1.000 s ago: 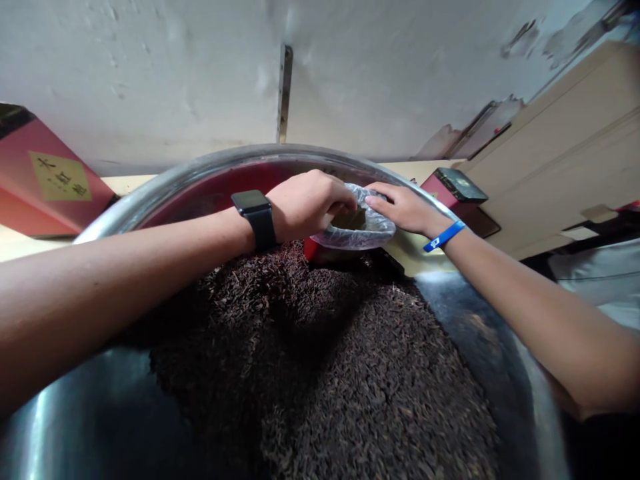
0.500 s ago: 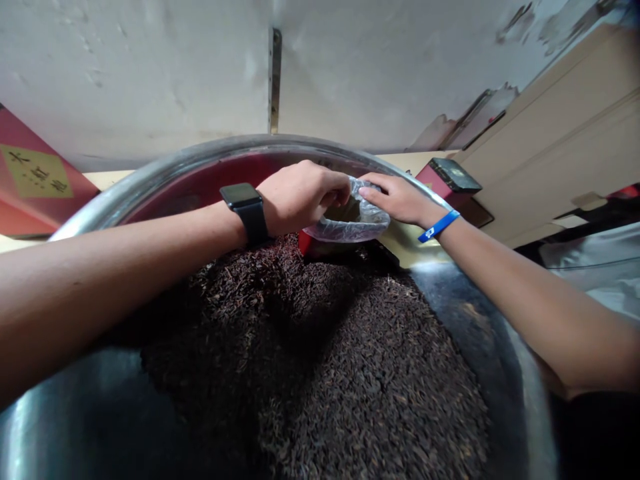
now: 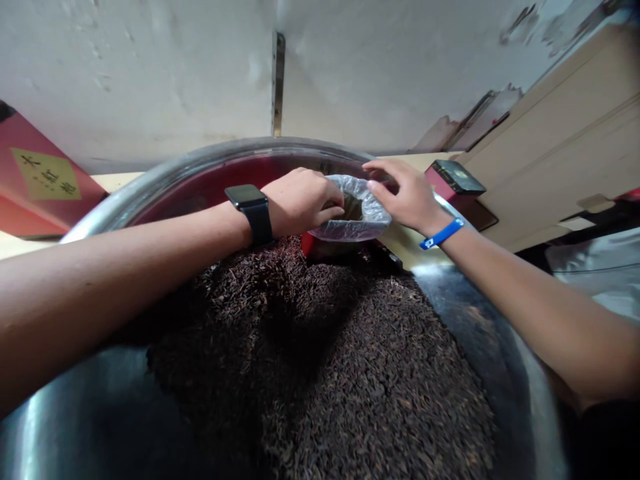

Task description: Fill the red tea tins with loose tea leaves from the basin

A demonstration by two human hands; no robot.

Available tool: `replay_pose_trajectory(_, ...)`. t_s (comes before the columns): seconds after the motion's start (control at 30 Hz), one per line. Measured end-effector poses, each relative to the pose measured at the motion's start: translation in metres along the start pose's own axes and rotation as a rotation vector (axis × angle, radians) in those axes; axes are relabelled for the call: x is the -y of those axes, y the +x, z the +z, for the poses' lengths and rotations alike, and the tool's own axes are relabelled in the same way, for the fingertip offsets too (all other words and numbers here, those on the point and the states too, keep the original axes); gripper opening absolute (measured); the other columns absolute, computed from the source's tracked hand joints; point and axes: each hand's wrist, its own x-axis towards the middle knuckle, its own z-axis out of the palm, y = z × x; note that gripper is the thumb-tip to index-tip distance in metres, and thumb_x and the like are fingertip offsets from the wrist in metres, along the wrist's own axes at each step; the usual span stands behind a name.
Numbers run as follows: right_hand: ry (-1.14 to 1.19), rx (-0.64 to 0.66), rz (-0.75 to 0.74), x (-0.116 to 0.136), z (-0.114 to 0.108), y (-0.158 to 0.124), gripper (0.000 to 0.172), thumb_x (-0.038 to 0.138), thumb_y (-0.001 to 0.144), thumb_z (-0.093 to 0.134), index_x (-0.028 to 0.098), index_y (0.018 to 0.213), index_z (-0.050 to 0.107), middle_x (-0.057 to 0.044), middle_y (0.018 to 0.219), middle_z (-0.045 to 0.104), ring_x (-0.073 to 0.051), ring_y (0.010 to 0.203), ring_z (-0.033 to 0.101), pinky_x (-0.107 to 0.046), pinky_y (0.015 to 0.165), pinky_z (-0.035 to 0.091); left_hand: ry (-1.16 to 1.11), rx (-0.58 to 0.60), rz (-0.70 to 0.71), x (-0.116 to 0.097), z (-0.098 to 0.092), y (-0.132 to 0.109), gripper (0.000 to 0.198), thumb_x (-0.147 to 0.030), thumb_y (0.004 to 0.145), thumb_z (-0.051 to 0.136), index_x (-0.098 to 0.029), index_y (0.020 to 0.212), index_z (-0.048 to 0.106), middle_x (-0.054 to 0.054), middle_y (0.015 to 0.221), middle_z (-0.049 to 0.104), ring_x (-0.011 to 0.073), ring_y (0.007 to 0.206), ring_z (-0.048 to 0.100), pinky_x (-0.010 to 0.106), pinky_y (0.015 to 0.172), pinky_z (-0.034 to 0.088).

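From afar I counted two hands, one watch, one wristband, one plastic bag, one metal bowl, one heap of dark leaves, and two red boxes outside the bowl.

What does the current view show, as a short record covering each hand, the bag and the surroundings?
left hand: fingers curled at the left side of the bag's mouth; grip unclear
right hand: thumb and fingers apart, at the bag's right rim; contact unclear
worn: black watch on left wrist, blue wristband on right
clear plastic bag: mouth open, spread over a red-sided box
dark loose leaves: heaped in a round metal basin
left of basin: red box with yellow label
right of basin: smaller dark-topped box
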Motion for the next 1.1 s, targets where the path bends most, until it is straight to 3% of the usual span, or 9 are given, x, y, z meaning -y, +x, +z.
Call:
replay_pose_trajectory(0.07, -0.069, -0.135, -0.098, 0.018, -0.011, -0.002, 0.024, 0.023, 0.086, 0.040, 0.016, 0.102, 0.057, -0.007, 0.100, 0.060, -0.017, 0.093, 0.055, -0.034, 0.085, 0.043, 0.026, -0.040, 0.012, 0.002, 0.000, 0.000, 0.029, -0.031, 0.084, 0.045, -0.019, 0.103, 0.064, 0.007, 0.102, 0.063, 0.0182, 0.099, 0.054, 0.034, 0.089, 0.038)
replay_pose_trajectory(0.13, -0.126, -0.135, -0.323, 0.042, -0.024, -0.004, 0.021, 0.020, 0.086, 0.041, 0.016, 0.099, 0.057, -0.007, 0.098, 0.060, -0.017, 0.096, 0.054, -0.035, 0.087, 0.042, 0.052, -0.087, 0.011, 0.003, 0.001, 0.000, 0.032, -0.032, 0.083, 0.047, -0.019, 0.108, 0.061, 0.008, 0.116, 0.057, 0.0204, 0.109, 0.049, 0.036, 0.094, 0.035)
replay_pose_trajectory(0.23, -0.166, 0.119, -0.706, 0.078, -0.037, -0.006, 0.020, 0.023, 0.085, 0.044, 0.017, 0.101, 0.056, -0.006, 0.099, 0.059, -0.018, 0.098, 0.053, -0.035, 0.085, 0.043, 0.074, -0.100, -0.026, 0.005, 0.002, 0.000, 0.038, -0.035, 0.082, 0.048, -0.021, 0.117, 0.055, 0.008, 0.132, 0.044, 0.0240, 0.122, 0.036, 0.041, 0.101, 0.028)
replay_pose_trajectory(0.3, -0.151, 0.361, -0.783, 0.097, -0.033, -0.009, 0.022, 0.025, 0.089, 0.039, 0.017, 0.100, 0.056, -0.006, 0.095, 0.059, -0.017, 0.092, 0.054, -0.034, 0.080, 0.044, 0.058, -0.064, -0.075, 0.007, 0.004, 0.000, 0.045, -0.038, 0.083, 0.047, -0.021, 0.125, 0.047, 0.008, 0.136, 0.038, 0.0249, 0.125, 0.032, 0.042, 0.102, 0.026)
replay_pose_trajectory(0.4, -0.095, 0.688, -0.757, 0.110, -0.004, -0.017, 0.030, 0.034, 0.091, 0.035, 0.016, 0.101, 0.057, -0.008, 0.092, 0.060, -0.018, 0.086, 0.054, -0.034, 0.075, 0.043, -0.008, 0.022, -0.122, 0.011, 0.006, 0.001, 0.055, -0.043, 0.084, 0.043, -0.021, 0.133, 0.034, 0.008, 0.136, 0.038, 0.0225, 0.121, 0.037, 0.037, 0.100, 0.030)
replay_pose_trajectory(0.53, 0.067, 0.892, -0.656, 0.104, 0.047, -0.034, 0.056, 0.054, 0.084, 0.041, 0.014, 0.124, 0.047, -0.013, 0.117, 0.052, -0.023, 0.103, 0.049, -0.035, 0.083, 0.042, -0.046, 0.085, -0.143, 0.015, 0.004, 0.001, 0.057, -0.045, 0.084, 0.042, -0.022, 0.134, 0.031, 0.007, 0.131, 0.042, 0.0201, 0.113, 0.045, 0.031, 0.095, 0.035)
replay_pose_trajectory(0.67, 0.172, 0.916, -0.541, 0.098, 0.073, -0.048, 0.077, 0.065, 0.074, 0.048, 0.016, 0.132, 0.040, -0.014, 0.135, 0.035, -0.028, 0.118, 0.037, -0.038, 0.094, 0.036, -0.032, 0.117, -0.174, 0.014, 0.001, 0.001, 0.059, -0.046, 0.083, 0.041, -0.021, 0.135, 0.029, 0.008, 0.131, 0.042, 0.0206, 0.113, 0.045, 0.031, 0.095, 0.035)
replay_pose_trajectory(0.83, 0.190, 0.957, -0.479, 0.102, 0.074, -0.056, 0.092, 0.068, 0.064, 0.055, 0.012, 0.134, 0.035, -0.019, 0.136, 0.032, -0.031, 0.121, 0.036, -0.039, 0.096, 0.035, -0.024, 0.135, -0.175, 0.015, 0.000, 0.002, 0.058, -0.045, 0.083, 0.043, -0.022, 0.135, 0.030, 0.007, 0.131, 0.042, 0.0204, 0.112, 0.045, 0.031, 0.096, 0.034)
replay_pose_trajectory(1.1, 0.205, 0.971, -0.566, 0.105, 0.074, -0.054, 0.072, 0.059, 0.067, 0.060, 0.013, 0.121, 0.051, -0.016, 0.126, 0.044, -0.030, 0.116, 0.038, -0.037, 0.089, 0.040, -0.028, 0.139, -0.185, 0.016, -0.001, 0.001, 0.058, -0.046, 0.082, 0.043, -0.021, 0.134, 0.033, 0.008, 0.126, 0.046, 0.0210, 0.111, 0.046, 0.033, 0.096, 0.034)
